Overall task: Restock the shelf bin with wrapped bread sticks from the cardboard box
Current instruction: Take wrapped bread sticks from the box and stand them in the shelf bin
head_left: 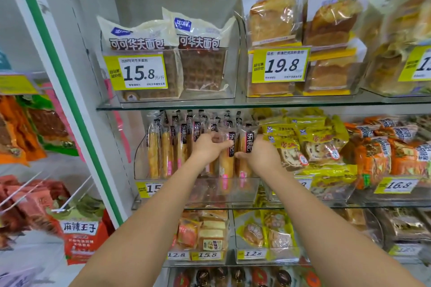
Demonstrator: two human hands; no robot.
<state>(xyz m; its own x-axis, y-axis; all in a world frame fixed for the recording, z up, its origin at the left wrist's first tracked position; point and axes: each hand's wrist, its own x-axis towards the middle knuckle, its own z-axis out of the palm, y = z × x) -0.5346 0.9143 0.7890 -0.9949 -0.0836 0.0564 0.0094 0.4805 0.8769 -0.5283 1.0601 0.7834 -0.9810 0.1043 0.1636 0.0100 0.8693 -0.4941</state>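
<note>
Head view: shop shelving with glass shelves (163, 103) carrying clear plastic bins.

- Middle shelf, left: shelf bin (233, 191), clear-walled, with a yellow price tag (149, 189) on its front.
- Wrapped bread sticks (166, 151): stand upright in rows inside this bin, black labels at the top.
- Left hand (207, 147): reaches into the bin, fingers curled round a stick near the middle of the front row.
- Right hand (265, 158): just beside it, thumb and fingers pinching the stick at the bin's right end.
- Same shelf, right: yellow bread packs (303, 142), then orange packs (384, 156).
- Upper shelf: waffle bread packs (203, 65) in a bin tagged 15.8, and sliced loaves (272, 21) tagged 19.8.
- Lower shelf: small cakes (205, 235) in tagged bins.
- Left of the unit: white upright with green stripe (77, 105), and beyond it hanging red snack packs (81, 240).
</note>
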